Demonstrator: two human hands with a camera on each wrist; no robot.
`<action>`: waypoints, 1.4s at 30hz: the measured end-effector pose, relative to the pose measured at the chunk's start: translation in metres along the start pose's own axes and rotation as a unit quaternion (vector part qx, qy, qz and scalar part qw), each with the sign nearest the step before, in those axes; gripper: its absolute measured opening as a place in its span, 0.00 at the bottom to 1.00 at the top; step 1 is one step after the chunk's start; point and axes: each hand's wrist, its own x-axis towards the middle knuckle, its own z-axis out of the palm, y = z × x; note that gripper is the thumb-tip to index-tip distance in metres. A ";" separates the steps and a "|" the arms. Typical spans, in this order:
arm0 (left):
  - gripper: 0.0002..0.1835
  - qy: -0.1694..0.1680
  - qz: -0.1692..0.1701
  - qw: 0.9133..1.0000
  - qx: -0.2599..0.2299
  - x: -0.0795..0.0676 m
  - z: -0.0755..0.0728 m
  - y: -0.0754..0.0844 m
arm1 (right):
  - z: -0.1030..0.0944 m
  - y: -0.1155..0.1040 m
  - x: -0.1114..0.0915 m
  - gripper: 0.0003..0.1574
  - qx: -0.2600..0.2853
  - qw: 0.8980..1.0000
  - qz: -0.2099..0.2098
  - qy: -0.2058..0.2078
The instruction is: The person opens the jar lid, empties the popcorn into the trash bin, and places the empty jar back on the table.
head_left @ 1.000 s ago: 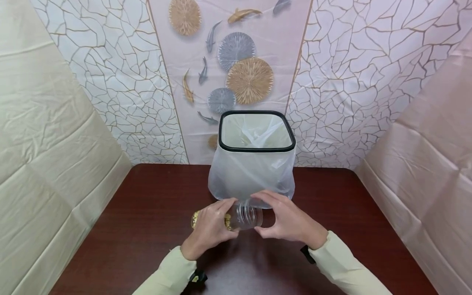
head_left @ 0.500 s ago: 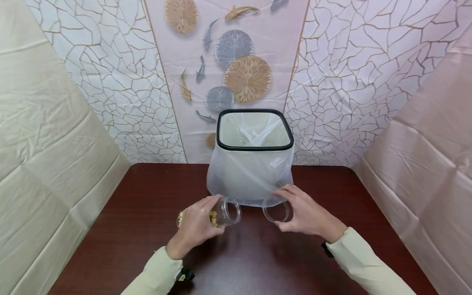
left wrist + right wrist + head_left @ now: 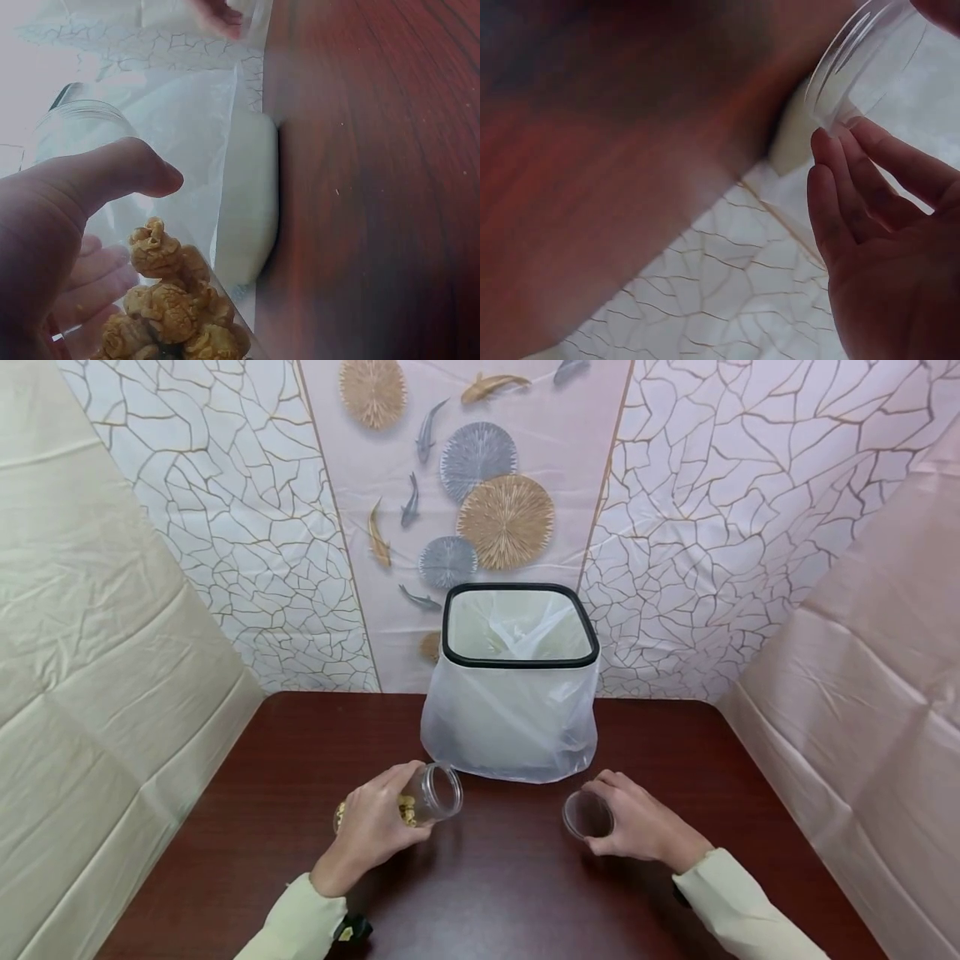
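My left hand grips a clear jar that lies tilted on its side, its uncovered mouth turned to the right. Golden-brown caramel popcorn fills the lower part of the jar, close up in the left wrist view. On the right, my right hand holds a clear round lid by its edge between thumb and fingers. The right wrist view shows the lid at the fingertips. A wide gap separates jar and lid, both held over the dark red-brown table.
Behind the hands stands a white bin with a black rim, lined with a translucent plastic bag. A patterned cloth backdrop hangs behind it, and beige cloth walls flank the table.
The lid has come away from the jar. My left hand has carried the jar to the left, while my right hand has moved right with the lid and lowered it.
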 end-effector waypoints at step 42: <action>0.40 0.020 0.017 1.000 0.010 0.118 -0.111 -0.037 | -0.163 0.018 0.068 0.57 -0.011 0.994 0.102 -0.025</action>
